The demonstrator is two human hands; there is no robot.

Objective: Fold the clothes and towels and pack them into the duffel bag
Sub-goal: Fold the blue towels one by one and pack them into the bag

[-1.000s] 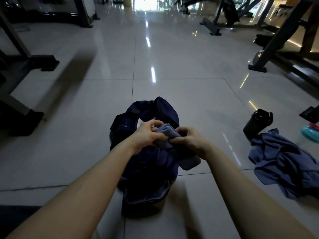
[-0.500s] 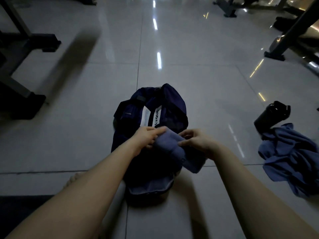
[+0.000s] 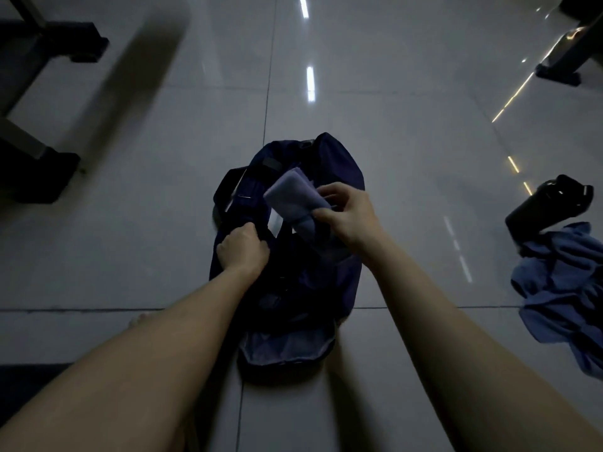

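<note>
The left hand (image 3: 241, 249) is hiding its fingertips in the dark cloth of the duffel bag (image 3: 326, 282). The right hand (image 3: 349, 216) is covering the near end of the folded towel (image 3: 290, 197). The inside of the bag is looking too dark to see into (just black). The blue clothes (image 3: 561, 288) are running off the right edge, and both arms are running off the bottom.

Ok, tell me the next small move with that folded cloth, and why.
Probably lower the folded cloth into the duffel bag: the right hand holds it just over the bag, and the left hand grips the bag's fabric, seemingly holding it open.
</note>
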